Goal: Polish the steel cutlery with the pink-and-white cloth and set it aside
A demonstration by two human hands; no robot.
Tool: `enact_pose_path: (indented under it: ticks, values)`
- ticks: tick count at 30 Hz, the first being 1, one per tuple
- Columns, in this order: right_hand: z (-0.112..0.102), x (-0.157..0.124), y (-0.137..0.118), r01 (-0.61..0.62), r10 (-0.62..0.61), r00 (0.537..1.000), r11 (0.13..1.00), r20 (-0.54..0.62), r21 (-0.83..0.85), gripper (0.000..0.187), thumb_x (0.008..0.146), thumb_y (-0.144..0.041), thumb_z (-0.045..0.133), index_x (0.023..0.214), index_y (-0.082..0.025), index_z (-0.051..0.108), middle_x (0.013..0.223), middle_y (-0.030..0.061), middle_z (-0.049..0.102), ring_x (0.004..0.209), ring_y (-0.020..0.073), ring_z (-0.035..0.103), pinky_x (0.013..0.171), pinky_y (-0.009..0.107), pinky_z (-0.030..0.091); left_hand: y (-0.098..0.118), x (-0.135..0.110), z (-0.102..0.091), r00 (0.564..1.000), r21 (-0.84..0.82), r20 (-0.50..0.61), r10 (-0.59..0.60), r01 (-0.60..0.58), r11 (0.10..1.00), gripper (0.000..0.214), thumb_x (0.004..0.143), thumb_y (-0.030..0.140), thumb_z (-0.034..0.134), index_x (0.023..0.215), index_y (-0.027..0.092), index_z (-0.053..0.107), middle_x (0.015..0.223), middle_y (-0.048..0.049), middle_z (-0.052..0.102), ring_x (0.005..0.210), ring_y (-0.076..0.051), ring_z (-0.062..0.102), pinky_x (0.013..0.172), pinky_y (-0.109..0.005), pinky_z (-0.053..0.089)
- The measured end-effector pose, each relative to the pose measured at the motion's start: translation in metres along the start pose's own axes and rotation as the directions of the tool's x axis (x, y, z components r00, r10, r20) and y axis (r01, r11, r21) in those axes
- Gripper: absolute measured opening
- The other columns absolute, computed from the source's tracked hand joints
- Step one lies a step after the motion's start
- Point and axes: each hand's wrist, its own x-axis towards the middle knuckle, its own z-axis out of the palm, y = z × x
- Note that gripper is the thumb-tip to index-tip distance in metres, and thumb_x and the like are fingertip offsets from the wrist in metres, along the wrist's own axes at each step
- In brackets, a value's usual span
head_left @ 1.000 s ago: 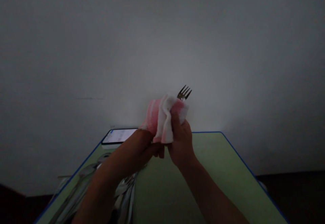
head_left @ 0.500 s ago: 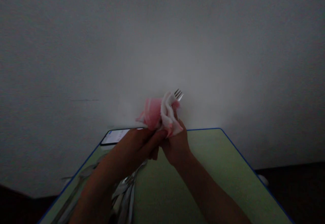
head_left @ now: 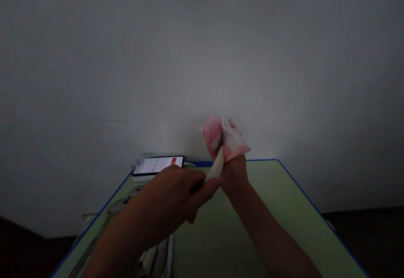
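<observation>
My left hand is closed on the pale handle of a fork, which slants up and to the right. The fork's upper part disappears into a bunched pink and white cloth, and its tines are hidden there. Around that cloth my right hand is closed, with most of its fingers covered by the folds. Both hands are held above the far part of a green table, close to the wall.
Several pieces of cutlery lie at the table's left, partly behind my left forearm. A phone with a lit screen rests at the far left corner, a white cable beside it. A grey wall rises directly behind the table's blue edge.
Both hands and the cloth have shifted right. The fork's tines, which stuck out above the cloth, are now covered, and more of its handle shows between the hands.
</observation>
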Motion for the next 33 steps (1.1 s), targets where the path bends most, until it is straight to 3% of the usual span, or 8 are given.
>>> enact_pose_path:
  ticks: [4, 7, 10, 14, 19, 26, 29, 33]
  values:
    - [-0.007, 0.004, -0.008, 0.079, -0.078, 0.990, 0.997, -0.118, -0.002, 0.025, 0.073, -0.039, 0.052, 0.088, -0.019, 0.055, 0.082, 0.0044, 0.060, 0.078, 0.0149, 0.056, 0.064, 0.026, 0.048, -0.001, -0.008, -0.002, 0.997, -0.045, 0.075, -0.014, 0.017, 0.999, 0.048, 0.087, 0.053, 0.032, 0.063, 0.019, 0.055, 0.046, 0.0040, 0.054, 0.041, -0.009, 0.050, 0.043, -0.018, 0.032]
    - [-0.021, 0.012, -0.019, 0.153, -0.164, 0.981, 0.982, -0.100, -0.113, 0.020, 0.074, -0.037, 0.054, 0.077, -0.017, 0.056, 0.070, 0.0009, 0.057, 0.063, 0.0115, 0.052, 0.055, 0.023, 0.043, -0.011, -0.014, -0.012, 0.995, -0.107, 0.096, 0.001, 0.010, 0.994, 0.044, 0.087, 0.051, 0.036, 0.065, 0.019, 0.057, 0.049, 0.0039, 0.056, 0.043, -0.009, 0.050, 0.043, -0.017, 0.033]
    - [-0.034, 0.020, -0.027, 0.207, -0.229, 0.971, 0.951, -0.071, -0.228, 0.022, 0.077, -0.037, 0.052, 0.072, -0.016, 0.057, 0.061, -0.0019, 0.052, 0.054, 0.0087, 0.045, 0.047, 0.020, 0.038, -0.027, -0.018, -0.022, 1.000, -0.146, 0.004, 0.024, -0.023, 0.989, 0.039, 0.088, 0.046, 0.037, 0.068, 0.019, 0.058, 0.057, 0.0034, 0.057, 0.050, -0.009, 0.051, 0.047, -0.017, 0.035]
    - [-0.036, 0.018, -0.024, 0.159, -0.197, 0.973, 0.949, -0.118, -0.272, 0.026, 0.078, -0.040, 0.052, 0.072, -0.015, 0.058, 0.060, -0.0024, 0.052, 0.050, 0.0069, 0.042, 0.043, 0.019, 0.034, -0.035, -0.017, -0.022, 0.998, -0.172, -0.061, 0.014, -0.024, 0.985, 0.035, 0.090, 0.042, 0.032, 0.080, 0.019, 0.057, 0.063, 0.0035, 0.055, 0.053, -0.009, 0.049, 0.048, -0.018, 0.036]
    - [-0.019, 0.010, -0.014, 0.022, -0.063, 0.968, 0.986, -0.243, -0.165, 0.039, 0.079, -0.050, 0.045, 0.068, -0.014, 0.056, 0.054, -0.0034, 0.048, 0.046, 0.0058, 0.039, 0.042, 0.019, 0.031, -0.015, -0.012, -0.007, 0.996, -0.130, 0.028, 0.089, -0.085, 0.988, 0.033, 0.089, 0.044, 0.033, 0.088, 0.021, 0.057, 0.074, 0.0010, 0.060, 0.063, -0.013, 0.053, 0.060, -0.023, 0.042]
    - [-0.011, 0.015, -0.015, -0.181, 0.230, 0.961, 0.943, -0.154, 0.280, 0.028, 0.075, -0.045, 0.055, 0.073, -0.018, 0.059, 0.062, -0.0029, 0.058, 0.051, 0.0072, 0.050, 0.047, 0.019, 0.039, -0.018, -0.001, 0.002, 0.999, -0.075, 0.011, 0.051, -0.051, 0.996, 0.041, 0.089, 0.048, 0.027, 0.084, 0.019, 0.055, 0.071, -0.0003, 0.058, 0.062, -0.014, 0.052, 0.062, -0.026, 0.041]
    - [-0.013, 0.017, -0.022, -0.249, 0.306, 0.951, 0.838, -0.041, 0.485, 0.026, 0.078, -0.045, 0.050, 0.086, -0.022, 0.061, 0.081, -0.0002, 0.066, 0.069, 0.0134, 0.060, 0.061, 0.028, 0.049, -0.030, 0.002, 0.001, 1.000, -0.106, -0.011, 0.016, -0.017, 0.994, 0.039, 0.090, 0.049, 0.027, 0.080, 0.020, 0.051, 0.066, 0.0020, 0.054, 0.058, -0.013, 0.049, 0.056, -0.024, 0.039]
    - [-0.018, 0.015, -0.032, -0.272, 0.189, 0.962, 0.737, 0.198, 0.618, 0.023, 0.083, -0.040, 0.041, 0.088, -0.029, 0.061, 0.097, -0.0029, 0.066, 0.096, 0.0173, 0.058, 0.081, 0.040, 0.047, -0.038, -0.002, -0.006, 1.000, -0.234, -0.028, 0.003, -0.009, 0.972, 0.039, 0.092, 0.046, 0.024, 0.074, 0.020, 0.047, 0.060, 0.0043, 0.050, 0.053, -0.011, 0.047, 0.052, -0.022, 0.037]
